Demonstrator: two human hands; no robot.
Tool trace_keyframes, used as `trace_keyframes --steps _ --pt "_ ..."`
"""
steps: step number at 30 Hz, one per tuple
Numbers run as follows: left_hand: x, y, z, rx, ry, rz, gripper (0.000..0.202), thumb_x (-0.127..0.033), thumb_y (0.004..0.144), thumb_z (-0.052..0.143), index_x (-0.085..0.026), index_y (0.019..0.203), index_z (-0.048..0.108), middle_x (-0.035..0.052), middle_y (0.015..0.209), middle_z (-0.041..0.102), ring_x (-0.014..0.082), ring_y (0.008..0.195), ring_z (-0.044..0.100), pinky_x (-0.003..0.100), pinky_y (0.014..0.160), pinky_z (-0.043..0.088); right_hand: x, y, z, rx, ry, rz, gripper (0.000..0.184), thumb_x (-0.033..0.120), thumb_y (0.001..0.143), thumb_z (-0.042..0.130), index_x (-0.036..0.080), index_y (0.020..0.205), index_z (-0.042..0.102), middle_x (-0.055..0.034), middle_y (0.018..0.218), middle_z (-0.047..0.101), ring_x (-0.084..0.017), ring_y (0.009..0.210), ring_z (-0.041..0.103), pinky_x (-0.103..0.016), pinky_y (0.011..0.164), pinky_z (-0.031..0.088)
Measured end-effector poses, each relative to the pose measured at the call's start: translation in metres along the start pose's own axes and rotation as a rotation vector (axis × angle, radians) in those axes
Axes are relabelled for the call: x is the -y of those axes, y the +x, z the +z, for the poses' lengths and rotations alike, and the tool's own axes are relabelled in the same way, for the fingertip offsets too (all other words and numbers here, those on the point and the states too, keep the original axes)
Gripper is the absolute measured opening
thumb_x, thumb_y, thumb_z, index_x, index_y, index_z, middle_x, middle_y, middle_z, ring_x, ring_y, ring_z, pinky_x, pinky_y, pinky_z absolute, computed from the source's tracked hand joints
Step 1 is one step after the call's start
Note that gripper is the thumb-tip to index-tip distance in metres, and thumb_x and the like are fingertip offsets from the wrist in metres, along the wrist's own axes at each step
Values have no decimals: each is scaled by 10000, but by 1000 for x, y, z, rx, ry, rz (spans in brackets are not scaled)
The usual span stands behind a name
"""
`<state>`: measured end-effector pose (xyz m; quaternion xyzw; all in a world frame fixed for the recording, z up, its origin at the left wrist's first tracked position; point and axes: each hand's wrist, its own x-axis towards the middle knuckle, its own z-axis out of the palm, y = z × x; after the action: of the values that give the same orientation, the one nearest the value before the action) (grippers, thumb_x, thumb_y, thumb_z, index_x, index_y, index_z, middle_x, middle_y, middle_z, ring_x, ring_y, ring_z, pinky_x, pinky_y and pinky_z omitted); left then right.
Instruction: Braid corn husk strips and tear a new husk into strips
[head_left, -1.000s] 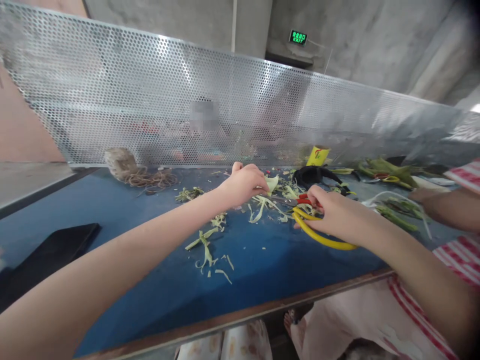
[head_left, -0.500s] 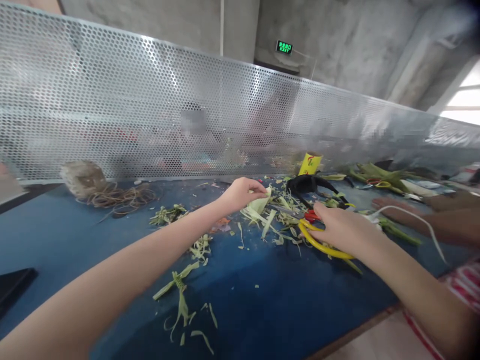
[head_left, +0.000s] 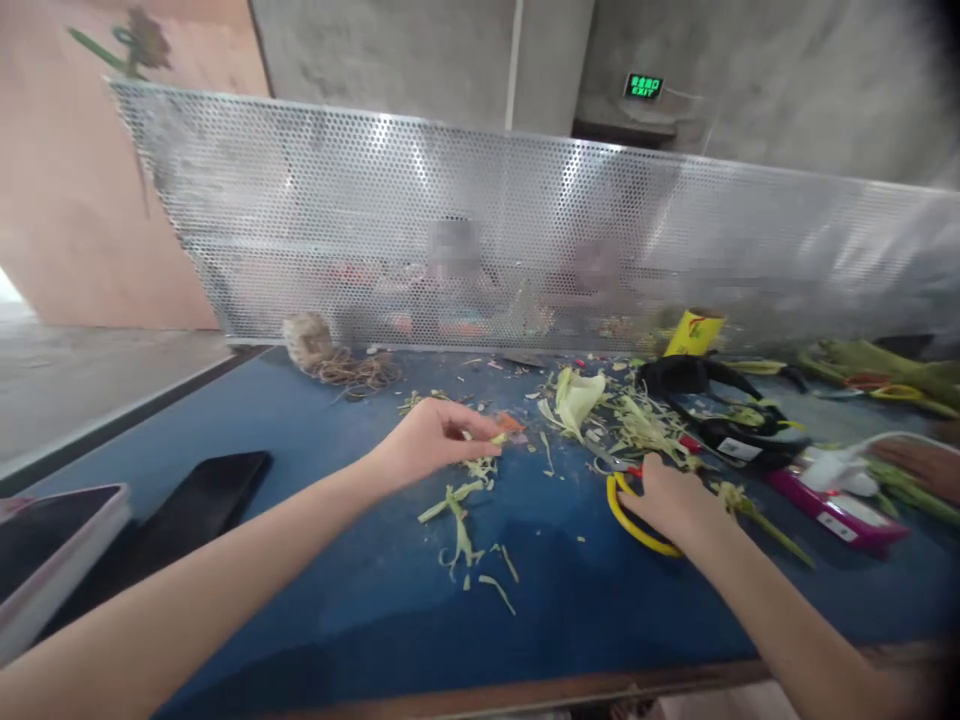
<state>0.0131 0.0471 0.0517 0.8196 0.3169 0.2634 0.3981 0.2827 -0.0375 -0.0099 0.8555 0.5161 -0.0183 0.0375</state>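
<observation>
My right hand (head_left: 671, 495) is closed on a pair of scissors with yellow-covered handles (head_left: 637, 530) and some red near the pivot. The scissor blades (head_left: 602, 457) point left, toward the table's middle. Thumb and fingers of my left hand (head_left: 435, 438) pinch a small pale yellow-green leaf scrap (head_left: 499, 439). Below that hand lies a knotted strip of pale green leaf (head_left: 459, 520). A wide, pale green husk-like leaf (head_left: 579, 400) rests between the hands, farther back, beside shredded leaf strips (head_left: 645, 425).
A perforated metal screen (head_left: 360, 220) borders the blue table (head_left: 337, 610) at the back. Twine (head_left: 352, 368), a yellow roll (head_left: 694, 333), a black headband-like strap (head_left: 679, 375) and a magenta box (head_left: 832, 510) lie around. Black phone-like slab (head_left: 217, 490) at left. Another person's hand (head_left: 915, 460) is at right.
My view has swung left. My left hand has moved away from the wide leaf, nearer and to the left, and now pinches a small scrap. The right hand still holds the scissors.
</observation>
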Motion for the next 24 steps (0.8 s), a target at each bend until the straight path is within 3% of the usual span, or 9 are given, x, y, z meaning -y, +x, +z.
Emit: trace_keyframes --steps 4,7,9,12,17,24 --pt "5 -38 -16 -73 111 -59 210 -340 640 654 -186 777 696 52 792 699 158 671 603 265 612 466 4 -4 -4 -5 -24 -18 268 399 746 482 137 776 532 -154 768 620 -316 788 609 -312 531 409" --pt "12 -53 -20 -121 247 -93 153 -313 651 638 -198 741 684 36 783 689 153 674 585 257 619 446 20 -18 -19 -103 -65 -77 252 386 760 481 144 720 542 -179 822 608 -326 803 593 -338 556 401" --pt "19 -56 -20 -150 311 -108 124 -304 666 617 -205 717 670 23 767 681 150 667 573 256 630 438 41 -32 -30 -121 23 -270 262 374 802 429 160 689 530 -120 726 612 -261 687 600 -311 541 387" --pt "31 -56 -22 -190 342 -101 111 -302 684 590 -207 701 646 10 731 665 153 670 559 262 652 432 84 -51 -37 37 268 -519 315 443 808 413 190 656 524 -36 641 610 -173 560 582 -247 486 347" --pt "47 -57 -27 -265 344 -107 116 -300 716 542 -216 758 609 16 780 638 170 722 554 274 669 440 136 -55 -29 9 201 -645 287 423 776 479 181 623 503 -46 645 607 -188 563 587 -233 434 271" --pt "51 -60 -18 -210 333 -107 95 -269 735 530 -212 756 603 12 832 636 167 756 549 255 672 427 151 -47 -8 -31 290 -691 204 373 759 516 198 668 463 8 599 560 -150 547 547 -223 452 271"
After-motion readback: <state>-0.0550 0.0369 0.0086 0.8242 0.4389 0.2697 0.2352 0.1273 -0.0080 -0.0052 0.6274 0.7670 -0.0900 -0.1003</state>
